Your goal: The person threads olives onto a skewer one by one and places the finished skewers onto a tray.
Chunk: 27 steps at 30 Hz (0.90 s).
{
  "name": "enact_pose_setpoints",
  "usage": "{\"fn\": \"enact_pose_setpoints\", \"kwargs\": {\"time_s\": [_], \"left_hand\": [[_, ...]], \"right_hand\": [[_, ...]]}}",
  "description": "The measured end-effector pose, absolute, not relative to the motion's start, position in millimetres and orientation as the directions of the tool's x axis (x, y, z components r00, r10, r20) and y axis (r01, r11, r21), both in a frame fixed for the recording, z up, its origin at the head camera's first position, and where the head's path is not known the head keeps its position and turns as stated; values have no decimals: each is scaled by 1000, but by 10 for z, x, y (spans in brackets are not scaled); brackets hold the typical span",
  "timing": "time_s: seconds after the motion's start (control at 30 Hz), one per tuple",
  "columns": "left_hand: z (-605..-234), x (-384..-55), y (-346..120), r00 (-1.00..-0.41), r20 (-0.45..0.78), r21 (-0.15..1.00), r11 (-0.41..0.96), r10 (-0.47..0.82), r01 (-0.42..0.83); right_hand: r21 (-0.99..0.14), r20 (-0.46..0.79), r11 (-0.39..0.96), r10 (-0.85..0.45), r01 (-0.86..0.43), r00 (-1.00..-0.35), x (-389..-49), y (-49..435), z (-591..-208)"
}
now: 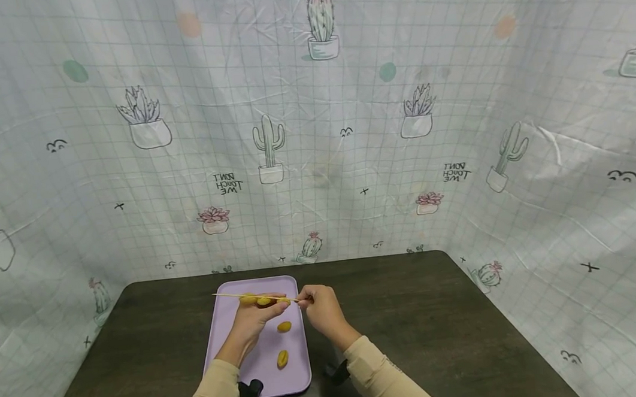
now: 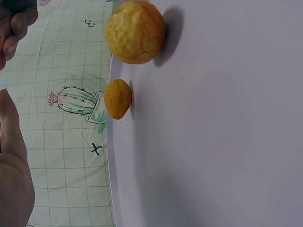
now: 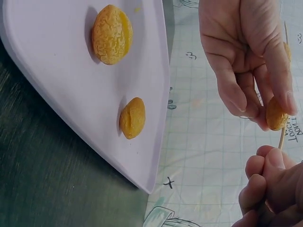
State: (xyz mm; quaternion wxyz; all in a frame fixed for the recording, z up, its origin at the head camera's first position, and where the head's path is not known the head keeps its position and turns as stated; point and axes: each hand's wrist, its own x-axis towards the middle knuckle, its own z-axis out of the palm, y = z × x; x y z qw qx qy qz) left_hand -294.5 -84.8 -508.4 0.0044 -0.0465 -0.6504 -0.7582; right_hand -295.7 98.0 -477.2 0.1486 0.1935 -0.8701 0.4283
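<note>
A thin wooden skewer (image 1: 226,295) runs almost level above the tray, with several small wrinkled yellow potatoes (image 1: 247,299) threaded along it. My left hand (image 1: 250,323) pinches the potato (image 3: 275,115) nearest the skewer's right end between thumb and fingers. At that end, my right hand (image 1: 324,311) grips the skewer between its thumb and curled fingers, a short stretch of bare stick showing between the hands in the right wrist view. Below them, two loose potatoes lie on the lilac tray (image 1: 263,381): one (image 1: 284,327) farther back and one (image 1: 282,359) nearer me, with a split along its side.
The tray lies on a dark wooden table (image 1: 411,325), its raised rim around the potatoes. Behind and beside the table hangs a pale curtain (image 1: 325,132) printed with cacti. Black wrist straps (image 1: 249,394) sit at both sleeves.
</note>
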Motion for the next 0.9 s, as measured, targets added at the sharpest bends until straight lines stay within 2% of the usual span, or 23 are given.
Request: {"fn": "enact_pose_setpoints", "kwargs": {"time_s": [0.23,0.53,0.7,0.9], "left_hand": [[-5137,-2970,-896,-992,105,979,-184,65,92],[-5116,-2963,-1036,-998,45,964,-260,-40,53],[-5103,-2984,-1042,-999,23,951,-306,-35,33],[-5093,-2988,-1028,-998,54,953,-298,-13,56]], "right_hand": [[-701,410,555,-199,-447,-890,-2986,1006,-4795],[-713,367,580,-169,-393,-915,-3029,1086,-4816],[-705,373,587,-171,-398,-912,-3028,1078,-4820],[-689,391,597,-171,-411,-904,-3026,1061,-4818]]}}
